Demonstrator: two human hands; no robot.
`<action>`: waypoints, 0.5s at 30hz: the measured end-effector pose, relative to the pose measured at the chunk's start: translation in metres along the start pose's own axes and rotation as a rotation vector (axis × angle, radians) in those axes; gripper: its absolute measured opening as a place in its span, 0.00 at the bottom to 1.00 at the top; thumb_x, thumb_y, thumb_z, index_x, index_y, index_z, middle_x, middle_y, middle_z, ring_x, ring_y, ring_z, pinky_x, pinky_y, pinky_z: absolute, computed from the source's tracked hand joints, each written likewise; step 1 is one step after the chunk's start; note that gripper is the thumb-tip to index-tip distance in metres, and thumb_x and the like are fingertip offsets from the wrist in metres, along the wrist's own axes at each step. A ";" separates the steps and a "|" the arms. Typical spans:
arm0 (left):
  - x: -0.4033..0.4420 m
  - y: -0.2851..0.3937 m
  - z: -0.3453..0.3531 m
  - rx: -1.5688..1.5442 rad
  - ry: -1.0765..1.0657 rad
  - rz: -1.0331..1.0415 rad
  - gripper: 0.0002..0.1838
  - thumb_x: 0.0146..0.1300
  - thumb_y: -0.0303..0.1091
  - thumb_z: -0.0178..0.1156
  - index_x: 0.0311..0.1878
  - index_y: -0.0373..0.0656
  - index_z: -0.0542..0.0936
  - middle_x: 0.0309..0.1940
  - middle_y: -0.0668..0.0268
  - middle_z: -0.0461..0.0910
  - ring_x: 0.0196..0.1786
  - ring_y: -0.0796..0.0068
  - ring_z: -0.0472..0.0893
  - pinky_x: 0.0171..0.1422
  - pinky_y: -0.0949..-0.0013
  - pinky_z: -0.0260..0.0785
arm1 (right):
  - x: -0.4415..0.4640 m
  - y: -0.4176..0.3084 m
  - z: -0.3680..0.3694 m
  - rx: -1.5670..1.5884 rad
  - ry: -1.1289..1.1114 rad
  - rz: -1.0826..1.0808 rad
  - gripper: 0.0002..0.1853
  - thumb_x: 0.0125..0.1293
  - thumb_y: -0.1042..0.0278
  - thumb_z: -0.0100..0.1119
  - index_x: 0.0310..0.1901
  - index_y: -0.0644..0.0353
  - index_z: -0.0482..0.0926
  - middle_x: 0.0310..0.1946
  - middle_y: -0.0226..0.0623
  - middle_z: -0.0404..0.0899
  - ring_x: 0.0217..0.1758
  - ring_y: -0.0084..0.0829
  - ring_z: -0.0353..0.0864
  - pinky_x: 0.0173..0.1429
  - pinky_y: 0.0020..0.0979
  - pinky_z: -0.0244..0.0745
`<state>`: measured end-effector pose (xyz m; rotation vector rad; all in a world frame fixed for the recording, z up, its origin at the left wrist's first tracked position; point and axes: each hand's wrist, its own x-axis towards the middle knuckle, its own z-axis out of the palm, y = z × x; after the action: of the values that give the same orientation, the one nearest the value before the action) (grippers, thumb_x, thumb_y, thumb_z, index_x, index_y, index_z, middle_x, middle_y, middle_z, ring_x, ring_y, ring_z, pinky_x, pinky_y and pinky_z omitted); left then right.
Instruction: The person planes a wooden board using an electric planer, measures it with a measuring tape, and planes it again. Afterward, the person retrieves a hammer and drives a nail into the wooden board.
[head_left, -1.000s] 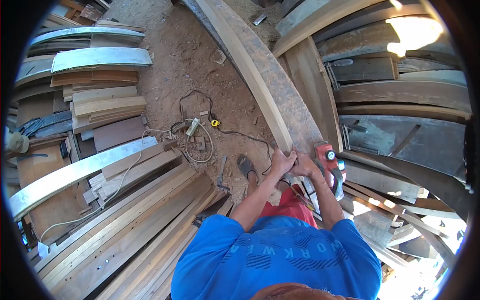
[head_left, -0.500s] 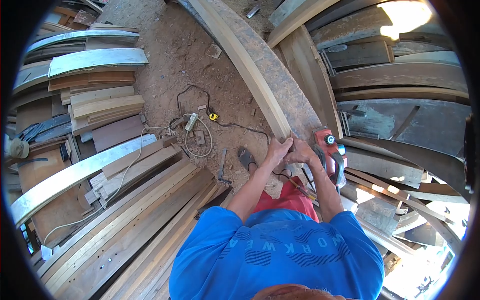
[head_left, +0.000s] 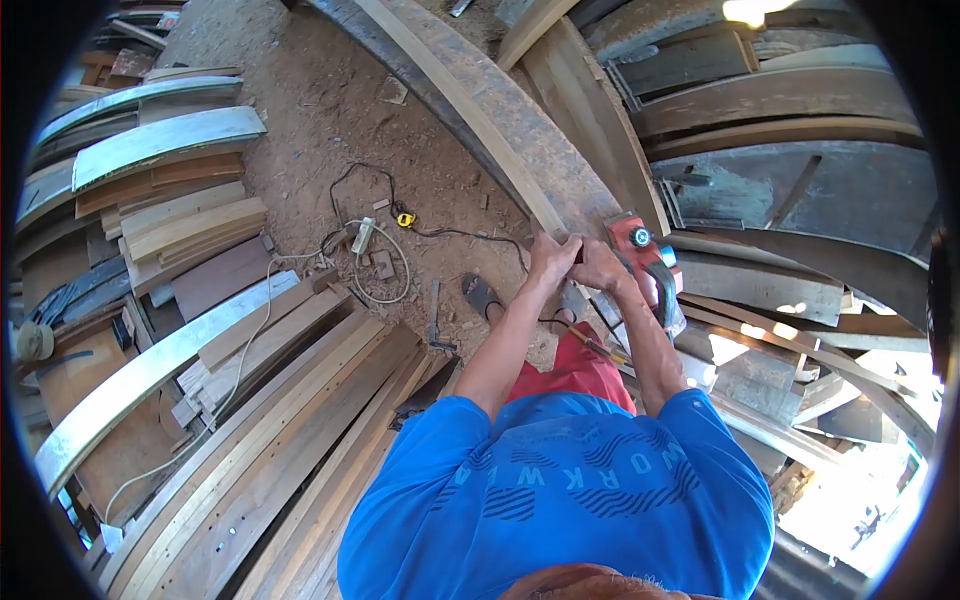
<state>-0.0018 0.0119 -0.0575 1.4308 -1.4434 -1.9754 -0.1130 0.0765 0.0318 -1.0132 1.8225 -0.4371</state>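
A long, pale wooden strip (head_left: 470, 105) lies along the left part of a worn, wide plank (head_left: 545, 135). At its near end my left hand (head_left: 552, 258) is closed round the strip. My right hand (head_left: 602, 268) is closed right beside it, its fingers meeting the left ones at the strip's end; what its fingers grip is hidden. A red power planer (head_left: 638, 238) with a black handle stands at the plank's near end, just right of my right hand.
Stacked boards (head_left: 250, 440) fill the left side, and more large boards (head_left: 780, 190) lie at the right. On the dirt floor are a power strip (head_left: 363, 237) with looped cords, a yellow tape measure (head_left: 405, 220) and a metal square (head_left: 435, 315).
The view has shifted, and the planks and floor sit differently in it. Both hands have moved slightly up and left in the picture, still together at the strip's near end.
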 end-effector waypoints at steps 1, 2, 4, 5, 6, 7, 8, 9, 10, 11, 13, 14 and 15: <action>-0.001 0.005 0.004 0.011 0.006 -0.003 0.38 0.60 0.40 0.71 0.67 0.29 0.68 0.58 0.42 0.81 0.59 0.53 0.83 0.64 0.60 0.75 | -0.007 -0.006 -0.001 -0.097 0.050 0.021 0.23 0.55 0.59 0.70 0.48 0.68 0.81 0.39 0.55 0.86 0.43 0.45 0.86 0.49 0.43 0.80; -0.002 0.011 0.006 0.024 0.014 -0.006 0.39 0.60 0.40 0.71 0.68 0.29 0.66 0.58 0.42 0.81 0.59 0.52 0.83 0.65 0.60 0.75 | -0.012 -0.008 0.000 -0.191 0.098 0.042 0.23 0.56 0.58 0.69 0.47 0.68 0.81 0.40 0.57 0.86 0.44 0.50 0.87 0.50 0.45 0.80; -0.010 0.031 0.005 0.042 -0.038 -0.061 0.48 0.61 0.43 0.71 0.75 0.29 0.56 0.64 0.41 0.77 0.65 0.54 0.80 0.67 0.60 0.73 | -0.018 -0.001 0.001 -0.119 0.140 0.032 0.25 0.57 0.56 0.67 0.49 0.68 0.81 0.43 0.61 0.85 0.48 0.56 0.85 0.54 0.49 0.79; -0.008 0.031 0.003 -0.005 -0.061 -0.004 0.51 0.62 0.44 0.72 0.77 0.29 0.52 0.66 0.42 0.75 0.66 0.55 0.78 0.67 0.60 0.73 | -0.021 0.003 0.002 -0.082 0.162 0.028 0.25 0.58 0.55 0.65 0.50 0.69 0.80 0.44 0.63 0.84 0.51 0.59 0.84 0.57 0.51 0.79; -0.003 0.020 0.002 -0.053 -0.083 0.051 0.54 0.62 0.46 0.72 0.78 0.29 0.49 0.68 0.43 0.73 0.68 0.55 0.76 0.68 0.60 0.72 | -0.027 -0.001 -0.003 -0.016 0.155 0.009 0.26 0.58 0.54 0.66 0.50 0.69 0.80 0.45 0.64 0.84 0.52 0.59 0.84 0.58 0.50 0.78; -0.001 0.005 -0.001 -0.101 -0.103 0.105 0.57 0.62 0.48 0.73 0.79 0.29 0.45 0.70 0.43 0.71 0.70 0.56 0.74 0.68 0.60 0.72 | -0.030 0.000 -0.003 -0.067 0.133 0.039 0.26 0.58 0.54 0.66 0.51 0.69 0.80 0.45 0.65 0.84 0.52 0.59 0.84 0.59 0.50 0.78; 0.003 -0.012 -0.008 -0.148 -0.117 0.140 0.62 0.63 0.54 0.72 0.81 0.33 0.40 0.72 0.47 0.68 0.71 0.61 0.72 0.65 0.60 0.73 | -0.030 0.001 -0.004 -0.119 0.117 0.063 0.26 0.58 0.54 0.66 0.51 0.69 0.79 0.45 0.65 0.84 0.52 0.59 0.84 0.59 0.51 0.78; -0.007 0.001 -0.016 -0.211 -0.171 0.031 0.61 0.63 0.55 0.72 0.82 0.37 0.42 0.73 0.48 0.65 0.72 0.58 0.69 0.68 0.53 0.69 | -0.030 0.002 -0.004 -0.171 0.099 0.087 0.27 0.58 0.54 0.66 0.52 0.70 0.79 0.45 0.66 0.83 0.52 0.60 0.84 0.60 0.51 0.78; -0.023 0.027 -0.024 -0.274 -0.223 -0.077 0.60 0.62 0.57 0.72 0.82 0.41 0.43 0.75 0.48 0.62 0.74 0.55 0.67 0.72 0.45 0.64 | -0.032 0.004 -0.004 -0.173 0.109 0.086 0.27 0.58 0.55 0.66 0.51 0.70 0.79 0.45 0.66 0.83 0.52 0.60 0.84 0.60 0.51 0.78; -0.034 0.043 -0.029 -0.339 -0.270 -0.185 0.59 0.62 0.58 0.72 0.83 0.45 0.45 0.77 0.49 0.59 0.76 0.53 0.64 0.75 0.37 0.59 | -0.032 0.005 -0.003 -0.177 0.118 0.081 0.27 0.58 0.55 0.66 0.51 0.71 0.79 0.44 0.66 0.83 0.52 0.60 0.84 0.60 0.51 0.78; -0.036 0.039 -0.034 -0.262 -0.293 -0.203 0.58 0.61 0.64 0.70 0.83 0.48 0.48 0.78 0.53 0.59 0.77 0.49 0.63 0.72 0.29 0.57 | -0.031 0.004 -0.002 -0.194 0.133 0.060 0.27 0.57 0.55 0.66 0.50 0.73 0.79 0.43 0.66 0.83 0.52 0.60 0.84 0.60 0.51 0.78; -0.038 0.037 -0.032 -0.248 -0.286 -0.212 0.58 0.61 0.64 0.70 0.83 0.48 0.48 0.78 0.54 0.59 0.77 0.50 0.63 0.72 0.30 0.57 | -0.028 0.005 0.000 -0.212 0.143 0.064 0.26 0.56 0.57 0.66 0.49 0.73 0.79 0.42 0.66 0.83 0.51 0.61 0.84 0.59 0.52 0.78; -0.036 0.032 -0.029 -0.234 -0.277 -0.216 0.58 0.61 0.64 0.70 0.83 0.48 0.48 0.78 0.55 0.60 0.78 0.50 0.62 0.72 0.32 0.58 | -0.026 0.008 0.004 -0.234 0.154 0.063 0.25 0.55 0.58 0.65 0.48 0.73 0.79 0.41 0.66 0.83 0.50 0.61 0.84 0.58 0.52 0.79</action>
<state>0.0300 0.0081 -0.0112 1.2958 -1.1462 -2.4659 -0.1081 0.1025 0.0393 -1.1010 2.0740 -0.2744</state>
